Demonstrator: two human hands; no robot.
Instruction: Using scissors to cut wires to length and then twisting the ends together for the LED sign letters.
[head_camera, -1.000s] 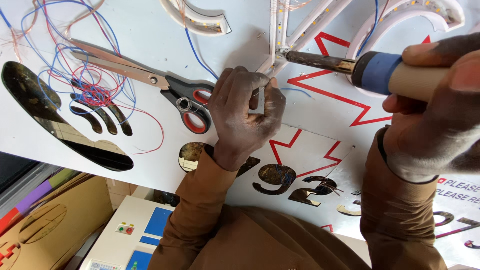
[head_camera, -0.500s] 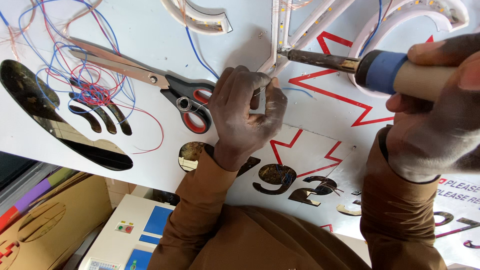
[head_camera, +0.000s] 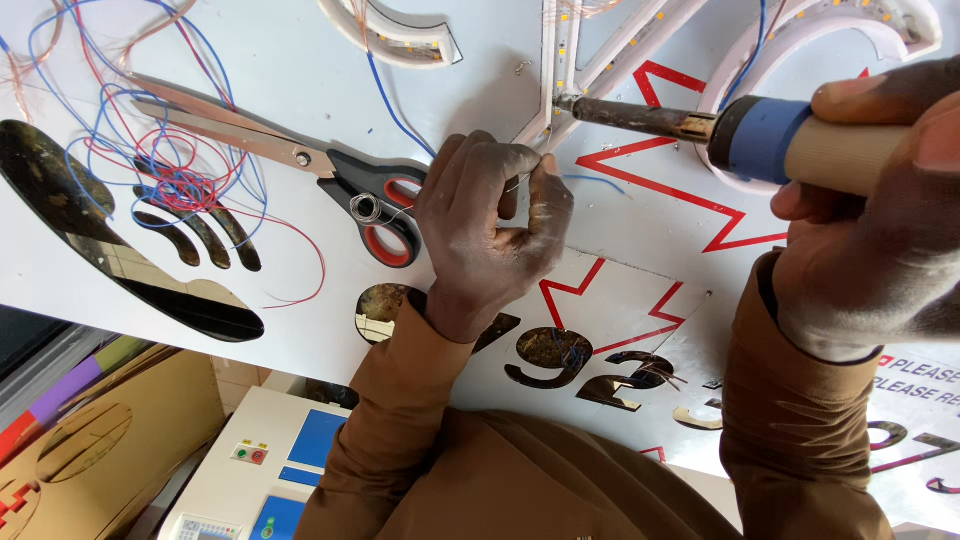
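My right hand (head_camera: 880, 210) grips a soldering iron (head_camera: 740, 130) by its pale handle and blue collar. Its dark metal tip touches the base of a white sign letter lined with a strip of small lights (head_camera: 570, 60). My left hand (head_camera: 490, 225) rests on the white board (head_camera: 300, 300) just left of that tip, thumb and forefinger pinched on a thin solder wire (head_camera: 515, 183). A small coil of the same wire (head_camera: 367, 208) lies on the scissors handle beside my knuckles.
Large scissors (head_camera: 300, 160) with red and black handles lie left of my left hand. A tangle of blue and red wires (head_camera: 150, 170) spreads at the far left over dark mirror-like cut shapes (head_camera: 100, 240). More white letters (head_camera: 400, 35) sit above. Boxes (head_camera: 90, 450) stand below the board edge.
The soldering iron tip has shifted slightly left and down onto the letter's base. My left hand has stayed in place with its pinch.
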